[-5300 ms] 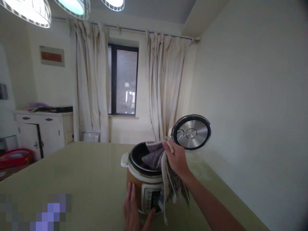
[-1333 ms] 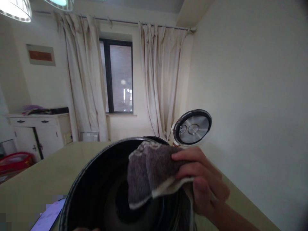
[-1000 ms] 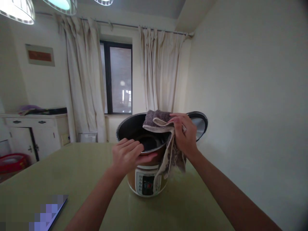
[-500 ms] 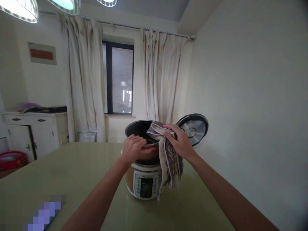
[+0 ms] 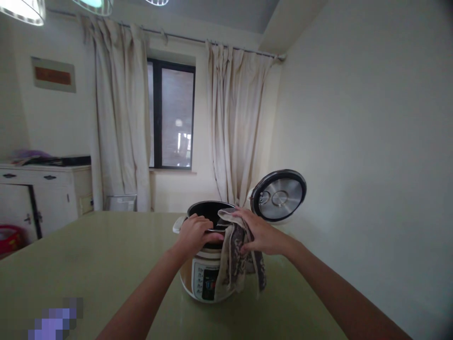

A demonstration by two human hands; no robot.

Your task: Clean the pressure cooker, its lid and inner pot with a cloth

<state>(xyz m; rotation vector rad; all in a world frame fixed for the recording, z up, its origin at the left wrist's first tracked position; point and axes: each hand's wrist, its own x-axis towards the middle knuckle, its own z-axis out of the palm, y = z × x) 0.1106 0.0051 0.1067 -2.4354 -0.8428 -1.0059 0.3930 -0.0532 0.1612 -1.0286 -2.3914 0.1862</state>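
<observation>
Pale green, a broad table (image 5: pixel 123 269) bears a brown-and-white cooker (image 5: pixel 187 275), its lid (image 5: pixel 281 198) raised at the right. Partly within the cooker, rim standing above its collar, is the inner pot (image 5: pixel 205 210); a patterned cloth (image 5: pixel 235 250) drapes over its right edge. The left hand (image 5: pixel 196 232) pinches the near rim; the right hand (image 5: pixel 260 232) clasps the cloth (any hold on the rim beneath is hidden). Handled well, the pot would stay level, with fabric clear of the gap around it.
</observation>
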